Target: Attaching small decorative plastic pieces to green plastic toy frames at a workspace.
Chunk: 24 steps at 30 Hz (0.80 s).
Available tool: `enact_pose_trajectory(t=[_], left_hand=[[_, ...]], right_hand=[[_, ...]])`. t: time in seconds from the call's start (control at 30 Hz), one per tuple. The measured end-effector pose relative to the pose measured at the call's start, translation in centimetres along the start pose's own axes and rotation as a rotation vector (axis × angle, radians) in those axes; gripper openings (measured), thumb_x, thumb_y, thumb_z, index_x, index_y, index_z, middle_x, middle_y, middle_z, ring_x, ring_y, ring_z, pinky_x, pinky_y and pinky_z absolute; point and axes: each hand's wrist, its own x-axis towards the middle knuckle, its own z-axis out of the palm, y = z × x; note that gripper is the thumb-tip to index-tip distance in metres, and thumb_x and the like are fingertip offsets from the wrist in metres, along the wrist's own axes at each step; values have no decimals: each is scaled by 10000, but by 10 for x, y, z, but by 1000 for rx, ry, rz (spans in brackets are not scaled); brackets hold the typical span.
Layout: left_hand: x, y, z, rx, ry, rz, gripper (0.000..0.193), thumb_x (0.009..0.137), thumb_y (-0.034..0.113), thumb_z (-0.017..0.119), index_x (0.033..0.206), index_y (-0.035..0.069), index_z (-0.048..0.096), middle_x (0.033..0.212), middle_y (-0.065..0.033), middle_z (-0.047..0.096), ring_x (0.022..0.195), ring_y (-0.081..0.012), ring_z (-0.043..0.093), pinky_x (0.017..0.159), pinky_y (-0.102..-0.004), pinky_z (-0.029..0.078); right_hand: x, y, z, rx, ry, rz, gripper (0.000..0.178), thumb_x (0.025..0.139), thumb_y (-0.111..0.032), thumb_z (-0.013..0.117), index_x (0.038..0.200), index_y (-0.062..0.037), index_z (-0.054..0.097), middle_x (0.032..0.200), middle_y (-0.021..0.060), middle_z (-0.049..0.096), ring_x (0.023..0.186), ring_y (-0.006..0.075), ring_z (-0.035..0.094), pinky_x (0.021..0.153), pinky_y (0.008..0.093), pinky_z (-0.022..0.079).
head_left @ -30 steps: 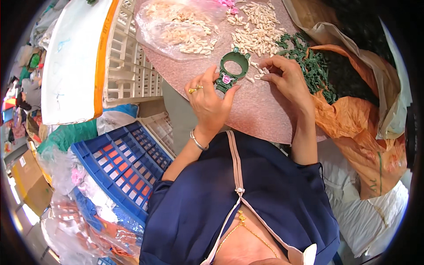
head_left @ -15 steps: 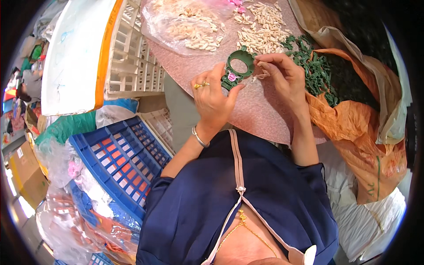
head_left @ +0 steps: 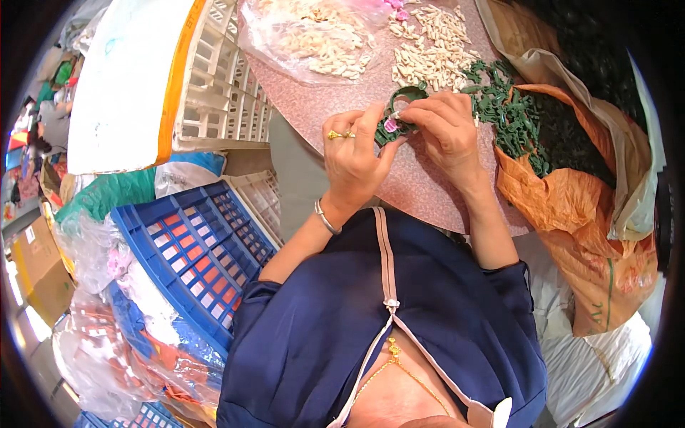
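Note:
My left hand (head_left: 353,157) grips a green plastic ring-shaped part (head_left: 408,93) between thumb and fingers, above the table. A small pinkish-purple flower (head_left: 390,125) sits on the lower part of the ring. My right hand (head_left: 448,135) is closed in a pinch right over the ring, its fingertips at a small cream-coloured piece (head_left: 397,114) beside the flower. Fingers partly cover both the piece and the ring. Beyond the hands lies a loose pile of small cream pieces (head_left: 433,57), and a heap of green plastic parts (head_left: 508,107) is to the right.
The pink speckled table (head_left: 421,178) carries a clear plastic bag of cream pieces (head_left: 314,43). An orange woven sack (head_left: 564,207) stands against its right edge. Left are a white crate (head_left: 221,85), a white foam box (head_left: 125,78) and a blue basket (head_left: 193,250).
My right hand has moved left and inward, bringing the cream piece onto the ring beside the flower. The ring has shifted slightly right and now looks more tilted.

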Motion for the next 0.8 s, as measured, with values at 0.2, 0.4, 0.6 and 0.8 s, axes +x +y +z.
enact_pose_trajectory(t=[0.2,0.4,0.6,0.8], left_hand=[[1,0,-2,15,-41,-5,648,680,93,879,1247,15,575,985,-106,737,966,-271,639,898,-412,435],[0,-1,-1,-43,-21,10,616,670,56,851,1219,5,576,984,-119,699,917,-291,639,862,-421,460],[-1,-2,-1,-135,-15,-11,619,659,37,836,1214,4,566,986,-123,673,903,-300,624,845,-430,467],[-5,-4,0,-218,-13,-38,617,660,35,843,1212,17,568,1006,-125,675,904,-298,623,839,-428,471]], right_hand=[[2,-5,0,-60,-2,-54,280,685,-19,721,954,-96,722,952,14,695,895,221,620,815,366,429],[3,-7,-1,-77,-22,-66,299,659,-37,729,953,-89,717,957,12,689,887,216,614,814,362,430],[1,-2,-3,1,-46,-82,325,637,-52,744,959,-85,710,980,13,692,892,216,615,822,365,433],[3,-3,-4,22,-68,-78,315,649,-35,740,959,-83,706,985,24,697,905,220,626,837,364,433]])
